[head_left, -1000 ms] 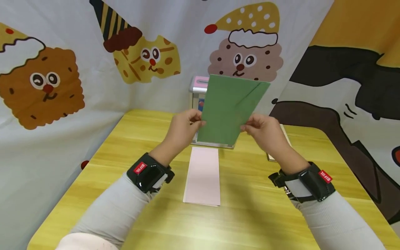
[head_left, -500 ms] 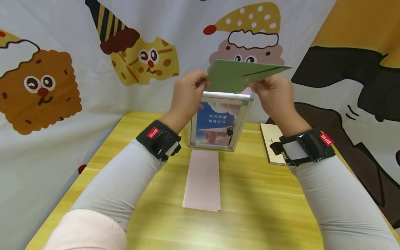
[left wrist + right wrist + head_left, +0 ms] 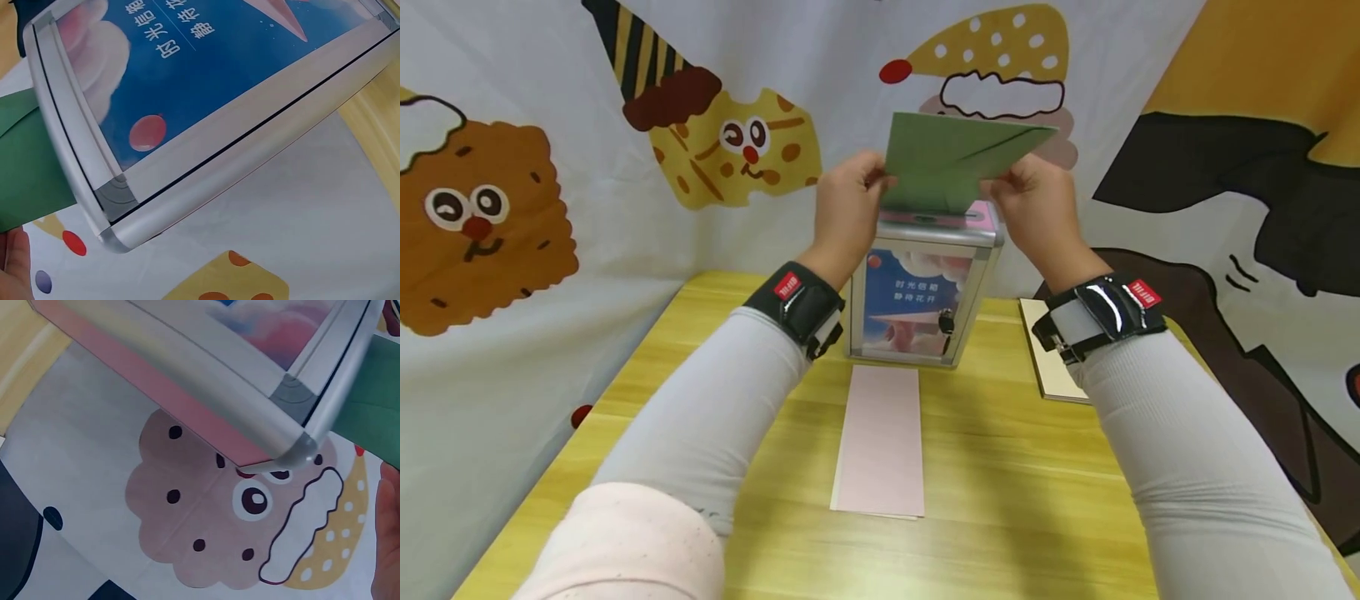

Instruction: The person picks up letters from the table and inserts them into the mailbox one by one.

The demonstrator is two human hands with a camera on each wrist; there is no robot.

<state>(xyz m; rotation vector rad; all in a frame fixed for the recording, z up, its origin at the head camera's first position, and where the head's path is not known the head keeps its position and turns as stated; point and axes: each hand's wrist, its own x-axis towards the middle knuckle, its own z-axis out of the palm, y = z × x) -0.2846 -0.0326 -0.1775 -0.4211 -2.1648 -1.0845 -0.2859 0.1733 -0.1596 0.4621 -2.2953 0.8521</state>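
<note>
A green envelope (image 3: 951,158) with a slanting fold line stands tilted over the pink top of a metal-framed letter box (image 3: 913,300). My left hand (image 3: 848,208) pinches its left edge between thumb and fingers. At its right edge, my right hand (image 3: 1036,208) pinches it the same way. The envelope's lower edge meets the slot (image 3: 928,218) in the box top; whether it has entered cannot be told. Part of the envelope (image 3: 28,162) shows beyond the box's frame in the left wrist view. The right wrist view also shows the envelope (image 3: 375,400) at the box's upper edge.
A pink paper or envelope (image 3: 880,442), with a pale edge under it, lies before the box. Keys (image 3: 947,321) hang in the box's front lock. A cream notepad or booklet (image 3: 1052,358) lies at the right, partly behind my wrist. A printed cloth (image 3: 760,42) hangs behind the table.
Both hands have raised the envelope from in front of the box to above it, exposing the front. In the last half second, it has shifted slightly left and shows more of its face.
</note>
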